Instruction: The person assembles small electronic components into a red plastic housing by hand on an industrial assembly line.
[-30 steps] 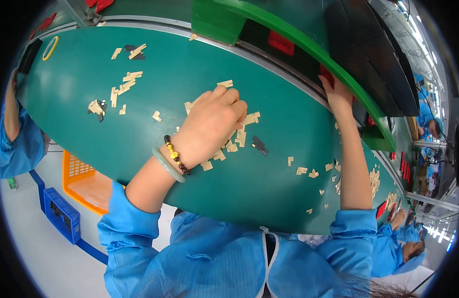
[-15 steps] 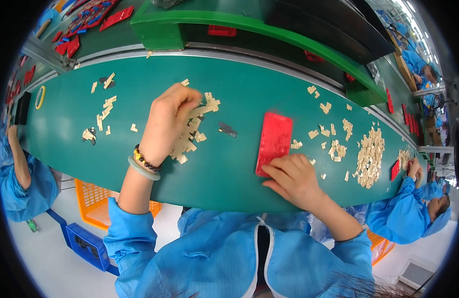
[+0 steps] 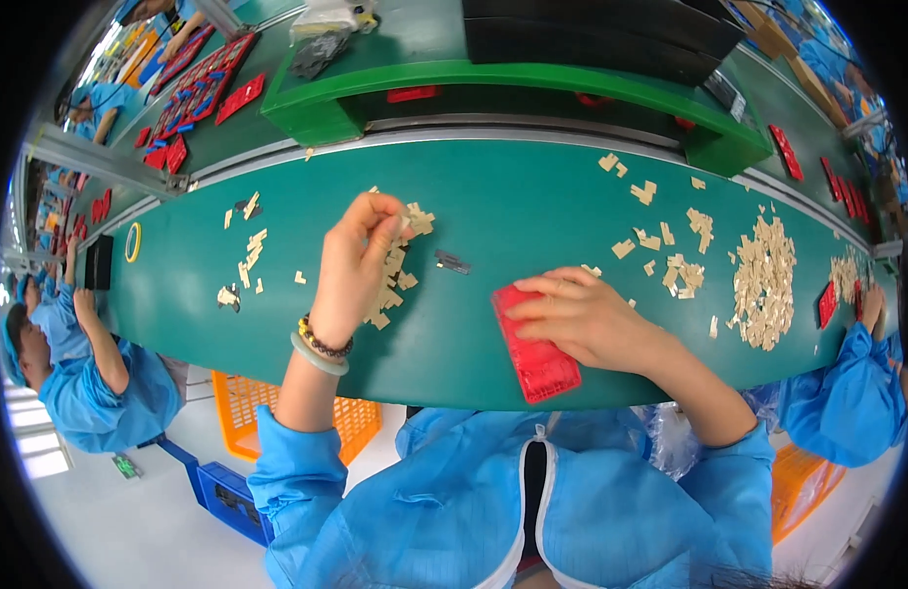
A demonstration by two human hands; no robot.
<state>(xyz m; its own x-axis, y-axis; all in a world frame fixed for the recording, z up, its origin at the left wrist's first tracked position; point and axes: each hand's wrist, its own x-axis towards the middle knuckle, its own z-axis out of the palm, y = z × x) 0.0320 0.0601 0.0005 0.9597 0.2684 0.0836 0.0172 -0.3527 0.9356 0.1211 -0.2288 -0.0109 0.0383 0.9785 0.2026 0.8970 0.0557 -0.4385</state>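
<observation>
My left hand point(image 3: 361, 260) hovers over a small heap of beige flat pieces point(image 3: 400, 265) on the green table point(image 3: 533, 211), fingertips pinched on one or two of them. My right hand point(image 3: 587, 314) lies flat on a red rectangular tray point(image 3: 534, 346) near the table's front edge, holding it down. A small dark grey part point(image 3: 452, 261) lies between the two hands. I wear blue sleeves, with bead bracelets on the left wrist.
A large pile of beige pieces point(image 3: 763, 280) lies to the right, with scattered ones point(image 3: 246, 257) to the left. Other workers in blue sit at far left point(image 3: 91, 363) and far right point(image 3: 856, 393). Red trays point(image 3: 194, 88) lie on the far bench. An orange crate point(image 3: 248, 412) stands below the table.
The red tray has been pulled closer to the front edge, with my right hand now flat on it. My left hand stays at the beige heap, fingers now pinched.
</observation>
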